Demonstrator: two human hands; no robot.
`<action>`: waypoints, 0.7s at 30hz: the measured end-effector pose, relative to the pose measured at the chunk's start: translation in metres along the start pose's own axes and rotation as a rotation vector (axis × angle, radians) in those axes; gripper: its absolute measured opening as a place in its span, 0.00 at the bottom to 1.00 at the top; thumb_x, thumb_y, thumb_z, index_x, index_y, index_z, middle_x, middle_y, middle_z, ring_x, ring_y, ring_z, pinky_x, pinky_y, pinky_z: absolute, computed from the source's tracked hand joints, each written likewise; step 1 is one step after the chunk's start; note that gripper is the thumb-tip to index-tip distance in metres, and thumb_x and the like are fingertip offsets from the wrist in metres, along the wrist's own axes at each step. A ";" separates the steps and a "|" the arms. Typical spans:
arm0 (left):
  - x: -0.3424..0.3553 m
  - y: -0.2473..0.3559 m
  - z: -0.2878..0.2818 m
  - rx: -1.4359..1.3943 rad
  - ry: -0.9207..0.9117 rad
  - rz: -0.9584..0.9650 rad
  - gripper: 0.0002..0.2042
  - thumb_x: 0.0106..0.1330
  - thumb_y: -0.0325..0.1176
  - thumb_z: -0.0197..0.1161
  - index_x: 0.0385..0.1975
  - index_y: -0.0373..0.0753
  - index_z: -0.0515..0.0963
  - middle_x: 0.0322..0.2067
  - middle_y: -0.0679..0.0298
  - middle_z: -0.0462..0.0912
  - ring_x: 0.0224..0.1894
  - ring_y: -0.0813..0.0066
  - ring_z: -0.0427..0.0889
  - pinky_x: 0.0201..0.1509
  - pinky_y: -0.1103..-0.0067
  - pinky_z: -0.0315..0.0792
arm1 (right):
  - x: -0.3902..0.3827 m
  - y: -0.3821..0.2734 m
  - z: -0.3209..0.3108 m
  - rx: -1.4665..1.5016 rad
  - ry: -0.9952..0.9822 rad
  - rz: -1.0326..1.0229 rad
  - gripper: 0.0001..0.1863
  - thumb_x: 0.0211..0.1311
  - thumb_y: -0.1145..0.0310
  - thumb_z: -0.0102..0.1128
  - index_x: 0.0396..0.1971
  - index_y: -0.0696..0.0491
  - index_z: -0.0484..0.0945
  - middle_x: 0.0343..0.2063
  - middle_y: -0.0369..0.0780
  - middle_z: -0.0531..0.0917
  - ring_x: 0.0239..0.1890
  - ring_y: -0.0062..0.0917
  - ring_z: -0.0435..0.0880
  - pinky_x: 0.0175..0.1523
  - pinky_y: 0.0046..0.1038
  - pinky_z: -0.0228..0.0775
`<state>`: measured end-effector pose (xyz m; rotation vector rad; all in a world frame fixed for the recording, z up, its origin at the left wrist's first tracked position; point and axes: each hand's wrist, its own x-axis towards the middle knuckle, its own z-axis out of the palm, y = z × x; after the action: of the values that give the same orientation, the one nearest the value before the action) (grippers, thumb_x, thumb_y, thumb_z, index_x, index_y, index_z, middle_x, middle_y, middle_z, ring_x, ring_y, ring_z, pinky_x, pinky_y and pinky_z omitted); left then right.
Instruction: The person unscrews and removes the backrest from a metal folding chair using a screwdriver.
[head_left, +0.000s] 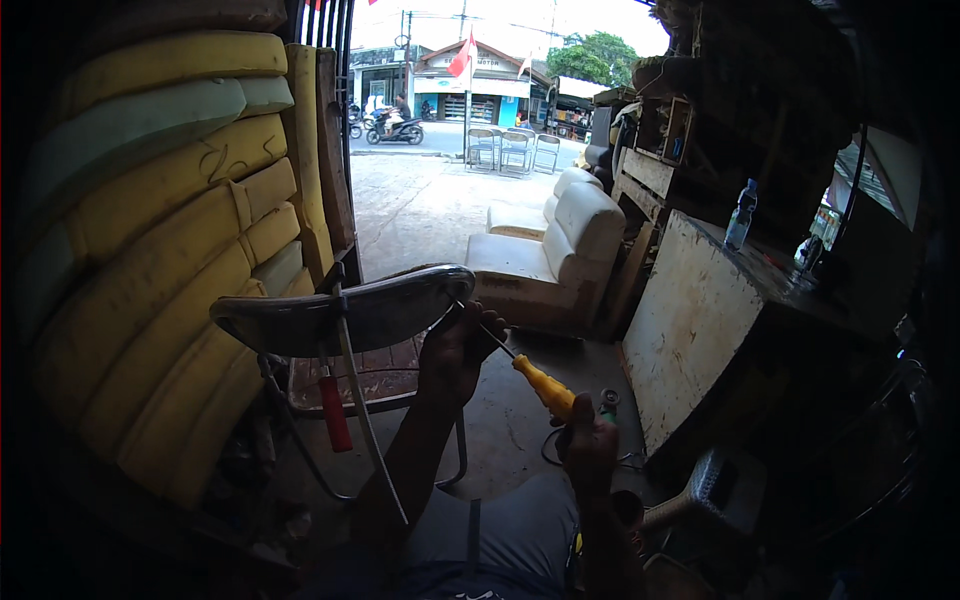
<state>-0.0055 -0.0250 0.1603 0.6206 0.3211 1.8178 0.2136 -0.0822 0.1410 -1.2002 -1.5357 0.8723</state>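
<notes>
A folding chair (375,385) with a metal frame stands before me, the underside or back of its curved dark backrest (400,297) toward me. My right hand (590,440) is closed round the yellow handle of a screwdriver (545,385), its thin shaft slanting up left to the backrest's right end. Just under that end, my left hand (455,350) has curled fingers close by the shaft; what they grip is hidden in shadow. From the backrest hang a red-handled tool (335,412) and a long pale strip (365,425).
Yellow foam cushions (160,260) are stacked along the left. Pale armchairs (550,250) stand ahead right, by a worn cabinet (690,330) bearing a plastic bottle (740,215). A stool (725,490) is at lower right. Outside are metal chairs (515,148) and a motorbike (395,128).
</notes>
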 end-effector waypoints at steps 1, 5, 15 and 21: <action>0.001 0.001 -0.001 -0.004 -0.011 0.009 0.07 0.71 0.35 0.59 0.41 0.39 0.78 0.33 0.60 0.83 0.39 0.67 0.85 0.47 0.69 0.81 | 0.003 -0.001 -0.002 0.071 -0.111 0.200 0.16 0.70 0.59 0.57 0.46 0.57 0.76 0.21 0.37 0.82 0.21 0.17 0.79 0.29 0.22 0.71; 0.002 -0.001 -0.003 -0.011 -0.004 -0.008 0.07 0.70 0.34 0.60 0.41 0.38 0.78 0.33 0.60 0.83 0.39 0.67 0.85 0.48 0.70 0.81 | -0.013 -0.016 0.012 -0.212 0.260 -0.542 0.24 0.73 0.48 0.50 0.41 0.58 0.77 0.18 0.34 0.79 0.19 0.16 0.77 0.27 0.22 0.67; -0.006 0.005 0.005 -0.010 0.007 0.007 0.08 0.70 0.34 0.60 0.42 0.36 0.77 0.36 0.58 0.83 0.40 0.66 0.85 0.49 0.69 0.80 | -0.009 -0.007 0.005 0.000 -0.045 -0.069 0.22 0.71 0.54 0.55 0.48 0.59 0.77 0.17 0.37 0.80 0.22 0.18 0.80 0.30 0.24 0.71; 0.002 -0.003 -0.009 -0.044 -0.001 -0.003 0.08 0.70 0.32 0.60 0.42 0.36 0.77 0.36 0.57 0.83 0.41 0.66 0.84 0.49 0.69 0.81 | -0.015 -0.019 0.015 -0.273 0.241 -0.548 0.23 0.72 0.51 0.52 0.45 0.59 0.77 0.17 0.37 0.80 0.21 0.17 0.79 0.28 0.22 0.69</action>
<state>-0.0084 -0.0216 0.1521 0.5897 0.2801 1.8167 0.1947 -0.1012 0.1505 -0.9509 -1.6960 0.1561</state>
